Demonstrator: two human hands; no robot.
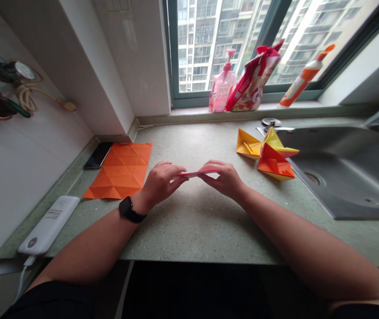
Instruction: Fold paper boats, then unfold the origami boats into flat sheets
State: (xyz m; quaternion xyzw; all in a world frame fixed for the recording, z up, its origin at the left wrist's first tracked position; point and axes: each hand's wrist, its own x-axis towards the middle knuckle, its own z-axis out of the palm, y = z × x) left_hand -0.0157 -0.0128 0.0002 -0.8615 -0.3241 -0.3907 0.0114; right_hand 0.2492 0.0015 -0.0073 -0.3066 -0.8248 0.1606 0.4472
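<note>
Held edge-on between my two hands is a thin folded piece of red paper (194, 173), raised a little above the counter. My left hand (163, 179), with a black watch at the wrist, pinches its left end between thumb and fingers. At the other end, my right hand (224, 177) grips the paper in the same way. An orange creased paper sheet (123, 170) lies flat left of my left hand. Right of my right hand stand folded paper boats: an orange-yellow one (247, 144), a yellow one (276, 142) and a red-orange one (274, 164).
A steel sink (352, 168) is set into the counter (189, 221) at the right. A phone (98, 155) and a white power bank (50, 223) with a cable lie at the left. On the windowsill stand a pink pump bottle (222, 91), a red bag (254, 82) and an orange-white bottle (302, 82).
</note>
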